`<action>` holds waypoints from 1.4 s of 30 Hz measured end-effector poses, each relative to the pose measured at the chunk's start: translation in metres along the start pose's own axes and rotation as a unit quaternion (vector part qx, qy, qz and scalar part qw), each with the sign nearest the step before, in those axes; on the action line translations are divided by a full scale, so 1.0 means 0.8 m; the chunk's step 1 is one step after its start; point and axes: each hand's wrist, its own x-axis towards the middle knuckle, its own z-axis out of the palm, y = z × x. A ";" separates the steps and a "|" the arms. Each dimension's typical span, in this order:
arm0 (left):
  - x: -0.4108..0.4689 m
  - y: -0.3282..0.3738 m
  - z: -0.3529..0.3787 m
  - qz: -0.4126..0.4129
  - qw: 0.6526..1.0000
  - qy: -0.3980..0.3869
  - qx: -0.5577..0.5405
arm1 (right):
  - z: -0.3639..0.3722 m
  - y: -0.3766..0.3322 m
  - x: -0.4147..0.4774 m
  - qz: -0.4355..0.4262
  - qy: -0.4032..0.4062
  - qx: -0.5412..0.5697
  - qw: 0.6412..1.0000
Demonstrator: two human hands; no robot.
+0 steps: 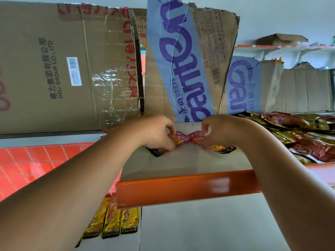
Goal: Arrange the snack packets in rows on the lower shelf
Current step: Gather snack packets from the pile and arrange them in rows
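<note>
Bare hands: two, the left hand (155, 134) and the right hand (217, 132).
Red foil snack packets with black ends (179, 139): two, one pinched under each hand, and they met between the hands.
Yellow foil snack packets (112, 221): three lay side by side below the left forearm.
Heaped red and yellow foil packets (299, 134): too many to count, right of the right hand.
Plain brown cardboard carton with red print (63, 69): one, beyond the left hand.
Blue-printed brown cardboard water cartons (183, 60): two, beyond the right hand.
Orange metal shelf rail (181, 185): one, nearer than both hands.
</note>
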 end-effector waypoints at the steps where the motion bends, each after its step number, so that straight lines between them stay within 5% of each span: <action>1: -0.004 -0.009 0.003 -0.003 1.000 0.015 -0.025 | 0.004 -0.003 0.000 0.004 0.022 0.029 0.999; 11: -0.104 -0.120 -0.011 0.044 0.957 0.206 -0.201 | 0.029 -0.122 -0.026 -0.006 0.189 0.159 0.969; 25: -0.359 -0.364 -0.009 -0.033 0.879 0.459 -0.127 | 0.139 -0.444 -0.041 -0.169 0.213 0.269 0.924; 42: -0.514 -0.587 0.097 -0.257 0.872 0.412 -0.061 | 0.334 -0.667 0.017 -0.232 0.049 0.266 0.934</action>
